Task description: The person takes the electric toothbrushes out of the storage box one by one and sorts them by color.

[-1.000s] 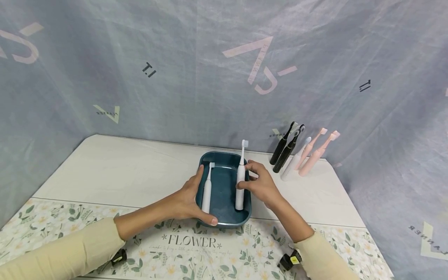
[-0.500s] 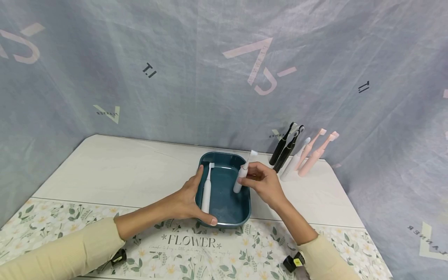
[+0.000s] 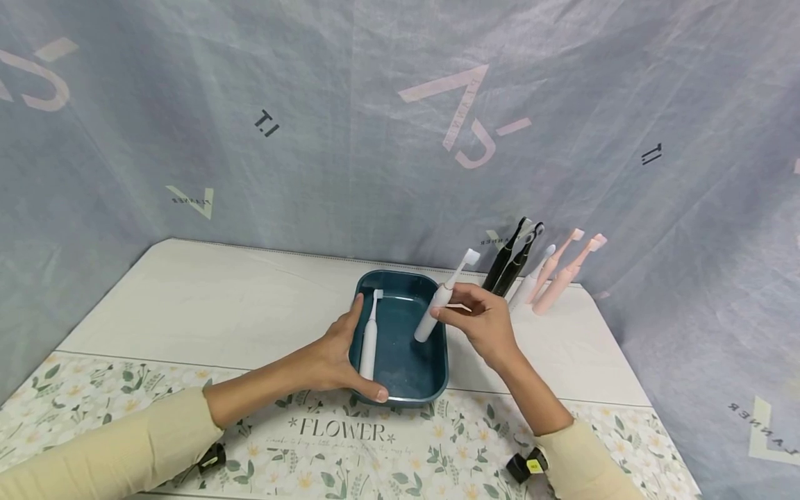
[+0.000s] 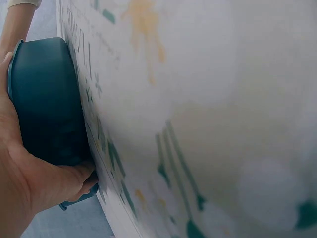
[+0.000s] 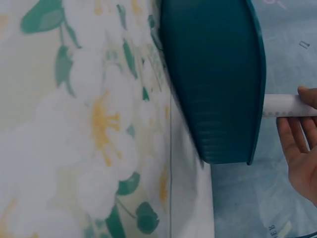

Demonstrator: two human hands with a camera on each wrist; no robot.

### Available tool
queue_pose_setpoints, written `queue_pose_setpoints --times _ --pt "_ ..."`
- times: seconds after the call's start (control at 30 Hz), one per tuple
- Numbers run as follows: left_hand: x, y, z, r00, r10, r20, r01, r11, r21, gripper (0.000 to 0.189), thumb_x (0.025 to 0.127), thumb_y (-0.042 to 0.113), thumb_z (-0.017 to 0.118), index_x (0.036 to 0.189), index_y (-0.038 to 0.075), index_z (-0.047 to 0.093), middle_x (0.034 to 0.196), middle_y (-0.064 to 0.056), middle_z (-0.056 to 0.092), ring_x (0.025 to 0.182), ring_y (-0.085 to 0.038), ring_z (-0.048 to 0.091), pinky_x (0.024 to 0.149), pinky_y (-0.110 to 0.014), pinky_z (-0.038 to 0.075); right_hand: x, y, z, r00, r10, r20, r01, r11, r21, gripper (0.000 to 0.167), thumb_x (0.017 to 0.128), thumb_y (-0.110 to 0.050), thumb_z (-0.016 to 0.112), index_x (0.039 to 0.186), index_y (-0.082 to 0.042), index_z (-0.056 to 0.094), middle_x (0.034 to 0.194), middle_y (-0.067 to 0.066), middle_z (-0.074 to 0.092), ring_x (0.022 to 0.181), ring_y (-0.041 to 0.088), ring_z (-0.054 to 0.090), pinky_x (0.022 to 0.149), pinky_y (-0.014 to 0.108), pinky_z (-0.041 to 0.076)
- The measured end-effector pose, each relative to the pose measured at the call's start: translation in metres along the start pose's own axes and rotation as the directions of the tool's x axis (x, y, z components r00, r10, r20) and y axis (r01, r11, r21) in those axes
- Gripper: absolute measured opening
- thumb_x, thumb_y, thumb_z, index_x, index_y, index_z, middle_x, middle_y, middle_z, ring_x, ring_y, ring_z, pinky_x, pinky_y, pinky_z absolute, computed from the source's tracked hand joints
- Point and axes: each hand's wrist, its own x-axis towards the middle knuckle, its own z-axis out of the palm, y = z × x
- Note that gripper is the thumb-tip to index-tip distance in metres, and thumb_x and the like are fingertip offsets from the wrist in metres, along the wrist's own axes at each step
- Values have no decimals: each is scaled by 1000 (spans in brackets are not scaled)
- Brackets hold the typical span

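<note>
A white electric toothbrush leans in my right hand, pinched between thumb and fingers. Its brush head tips up and to the right, and its base is over the right part of a teal bin. In the right wrist view, the bin's rim hides the handle's end. My left hand grips the bin's left side, thumb at the front rim and fingers along the wall, also seen in the left wrist view on the bin's outer side. Another white electric toothbrush lies inside along the left wall.
Beyond my right hand stand two black electric toothbrushes, a white one partly hidden by the hand, and two pink ones. A grey printed curtain rises behind the table, which has a floral front strip.
My right hand has lifted the toothbrush and drawn it slightly right. It has gone from nearly upright to leaning right. The left hand and the bin have stayed still.
</note>
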Motion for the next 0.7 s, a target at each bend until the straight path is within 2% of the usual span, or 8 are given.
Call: queue_pose_setpoints --times 0.13,0.33,0.5,0.7 --pt "0 -1 0 1000 2 4 -2 1000 -5 176 68 57 108 180 21 -23 189 -26 -7 176 -52 2 132 -80 26 1 -5 -2 1000 12 -18 -12 1000 3 42 89 12 88 129 11 76 104 -18 83 104 2 79 101 29 66" --pt "0 -3 0 1000 1 3 -1 1000 -1 175 68 56 108 180 22 -22 189 -27 -6 176 -52 2 132 -80 26 2 -10 -8 999 -10 -53 11 1000 21 39 88 15 86 126 11 77 104 -15 83 103 2 79 101 29 66" --pt "1 -3 -1 1000 8 4 -8 1000 -2 176 68 58 108 180 21 -22 189 -26 -7 176 -52 2 132 -79 27 5 -15 -16 995 8 -95 -5 999 35 35 88 15 86 120 1 81 101 -14 83 101 2 79 101 27 66" --pt "1 -2 -2 1000 3 11 -3 1000 -6 176 67 60 108 180 22 -22 189 -25 -8 177 -51 1 132 -79 27 4 -22 -28 989 42 -140 -49 998 -50 32 91 6 90 117 -11 83 99 -17 81 95 4 77 89 22 66"
